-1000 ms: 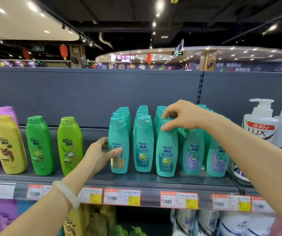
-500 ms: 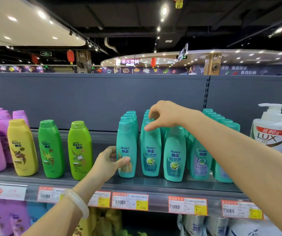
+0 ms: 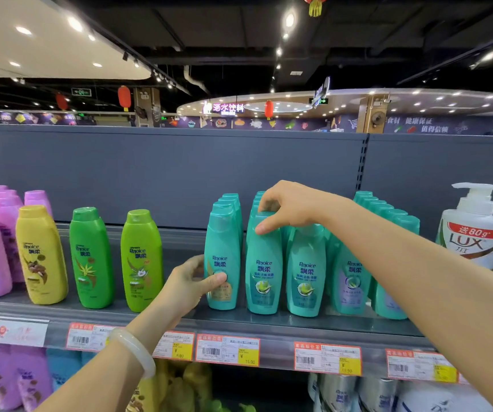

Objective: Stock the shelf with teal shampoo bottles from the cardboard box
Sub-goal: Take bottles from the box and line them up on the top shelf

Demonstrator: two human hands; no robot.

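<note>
On the grey metal shelf [image 3: 284, 324], both hands grip glossy, rounded teal bottles [image 3: 264, 263].

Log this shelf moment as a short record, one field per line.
place: shop shelf
left hand: grips the lower body of the leftmost front teal bottle
right hand: pinches the top of the second front teal bottle
bottles: both upright on the shelf
left neighbours: two green bottles, a yellow bottle
right neighbour: white pump bottle
cardboard box: not in view
</note>
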